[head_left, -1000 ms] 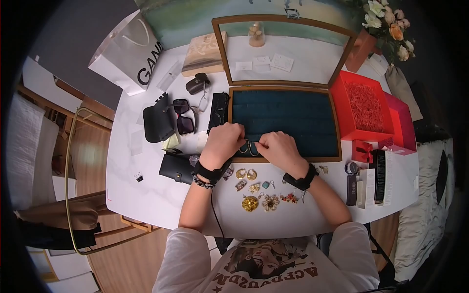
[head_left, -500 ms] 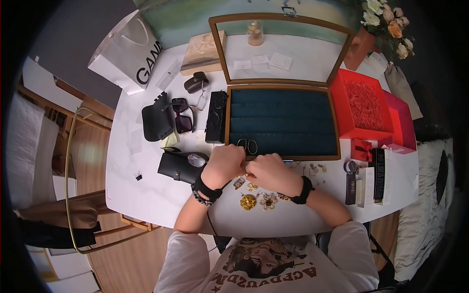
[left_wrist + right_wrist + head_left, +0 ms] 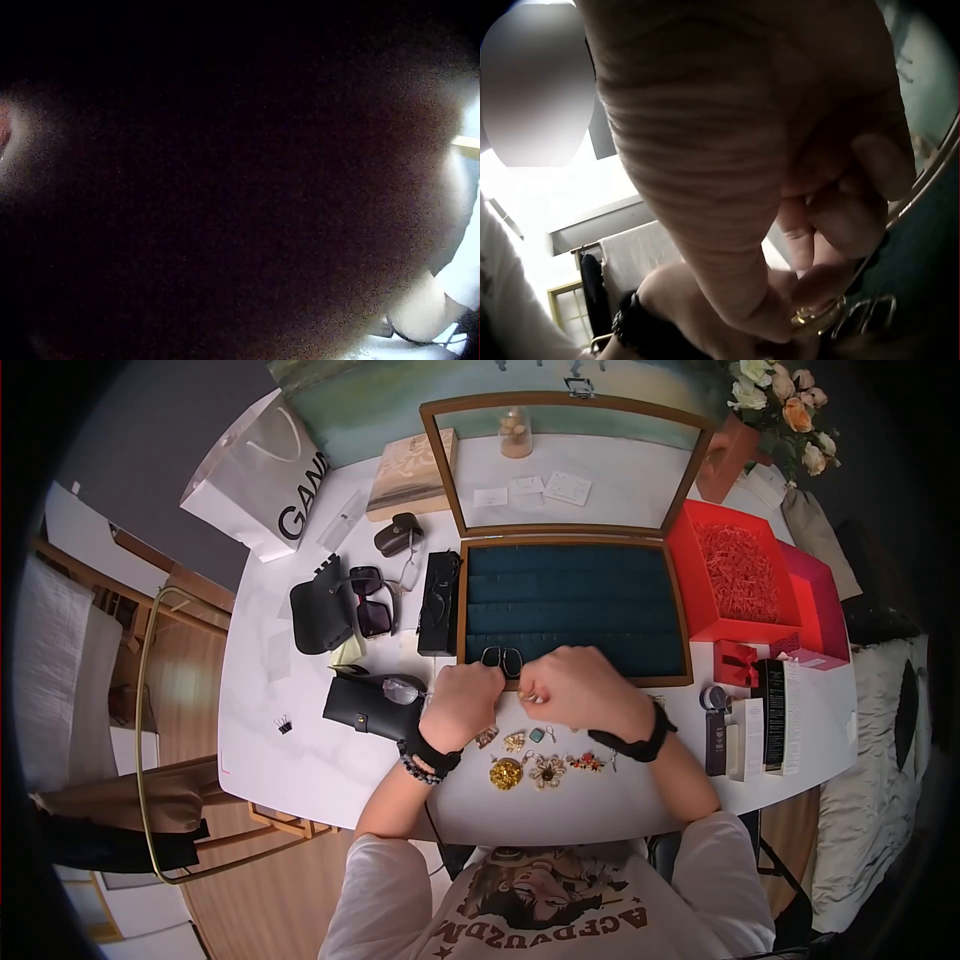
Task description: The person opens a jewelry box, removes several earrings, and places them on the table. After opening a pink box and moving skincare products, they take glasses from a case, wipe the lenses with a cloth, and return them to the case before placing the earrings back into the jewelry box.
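My right hand (image 3: 585,685) pinches a small gold earring (image 3: 530,698) between thumb and fingers above the case's front edge. In the right wrist view, the gold earring (image 3: 817,319) shows at the fingertips. My left hand (image 3: 462,708) is just beside it, back up; its fingers are hidden, so I cannot tell what they hold. Two silvery hoops (image 3: 503,660) lie at the front left of the dark teal case (image 3: 570,595), whose glass lid stands raised. On the table below are a gold round ornament (image 3: 505,773), a flower-shaped piece (image 3: 547,771) and a green-stoned piece (image 3: 537,735).
Left of the case lie sunglasses (image 3: 373,602), a black glasses case (image 3: 322,612) and a black pouch (image 3: 370,705). To the right stand a red box (image 3: 700,595) with shredded paper and several small boxes (image 3: 775,710). The left wrist view is mostly dark.
Both hands moved from the hoops at the case's front down to the table, then slightly back up and apart. The two gold earrings left their spot on the table; one shows in my right hand.
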`<state>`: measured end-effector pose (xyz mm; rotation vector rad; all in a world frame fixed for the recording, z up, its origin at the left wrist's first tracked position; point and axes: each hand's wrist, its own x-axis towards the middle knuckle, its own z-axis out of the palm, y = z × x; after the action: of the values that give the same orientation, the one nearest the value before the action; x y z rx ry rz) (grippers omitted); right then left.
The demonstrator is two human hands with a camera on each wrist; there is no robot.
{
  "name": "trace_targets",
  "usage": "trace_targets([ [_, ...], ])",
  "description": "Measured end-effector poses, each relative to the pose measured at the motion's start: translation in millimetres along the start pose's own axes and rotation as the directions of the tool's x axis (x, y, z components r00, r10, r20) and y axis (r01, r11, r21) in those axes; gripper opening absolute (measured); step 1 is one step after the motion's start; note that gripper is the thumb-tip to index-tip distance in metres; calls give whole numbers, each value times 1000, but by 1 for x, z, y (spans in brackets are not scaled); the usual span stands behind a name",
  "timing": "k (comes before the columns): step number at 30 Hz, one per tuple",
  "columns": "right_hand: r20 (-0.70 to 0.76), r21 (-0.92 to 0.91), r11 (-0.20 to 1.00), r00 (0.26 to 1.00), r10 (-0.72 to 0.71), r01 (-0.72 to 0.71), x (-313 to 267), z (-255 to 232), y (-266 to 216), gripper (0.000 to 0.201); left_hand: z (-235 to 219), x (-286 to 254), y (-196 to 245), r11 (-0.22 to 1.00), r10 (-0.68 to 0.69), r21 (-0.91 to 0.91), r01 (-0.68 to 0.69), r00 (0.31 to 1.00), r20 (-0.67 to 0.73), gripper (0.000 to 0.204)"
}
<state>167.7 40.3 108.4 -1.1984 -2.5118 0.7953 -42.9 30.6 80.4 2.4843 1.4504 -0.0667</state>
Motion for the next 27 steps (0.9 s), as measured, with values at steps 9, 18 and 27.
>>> trace_targets([
  [9, -98, 102, 981, 979, 178, -168, -29, -18, 45, 11, -27, 6, -3, 947, 194, -258, -190, 981, -8, 9],
  [18, -169, 108, 973, 961, 220, -204, -21, -10, 68, 15, -44, 77, 6, 767, 130, -620, -162, 987, -98, 14],
  [27, -208, 128, 969, 950, 233, -210, -17, 8, 73, 14, -23, 85, 10, 859, 56, -486, -162, 973, -225, 15],
])
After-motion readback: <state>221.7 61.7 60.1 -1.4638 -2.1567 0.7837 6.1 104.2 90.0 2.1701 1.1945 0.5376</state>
